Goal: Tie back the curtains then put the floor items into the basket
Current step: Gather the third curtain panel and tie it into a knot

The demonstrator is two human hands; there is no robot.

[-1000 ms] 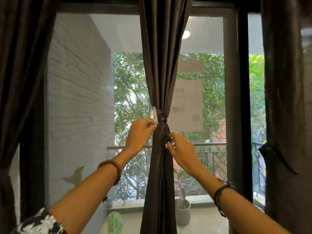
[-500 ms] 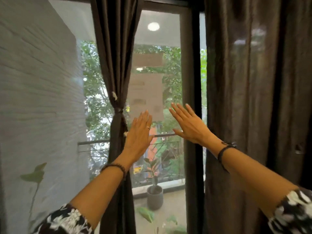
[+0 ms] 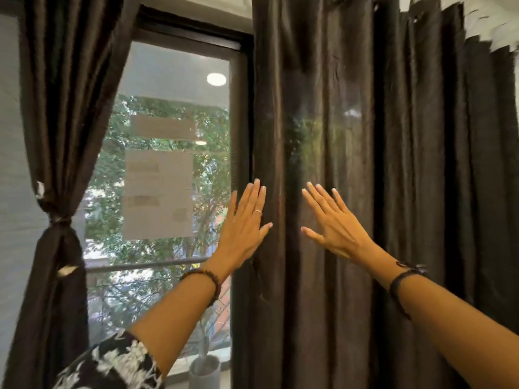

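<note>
A dark brown curtain (image 3: 60, 130) hangs at the left, cinched at mid height by a knotted tie (image 3: 59, 220). A second dark brown curtain (image 3: 393, 169) hangs loose and untied over the right half of the view. My left hand (image 3: 245, 228) is raised with straight fingers at that curtain's left edge. My right hand (image 3: 334, 223) is raised flat with spread fingers in front of its folds. Neither hand holds anything. No basket or floor items are in view.
A window (image 3: 179, 80) with a dark frame shows between the two curtains, with paper sheets (image 3: 158, 192) stuck on the glass. A grey plant pot (image 3: 205, 372) stands outside at the bottom. Trees and a railing lie beyond.
Both hands let go of the tie on the left curtain and opened. They and the view swung right, so the hands now reach the loose right curtain.
</note>
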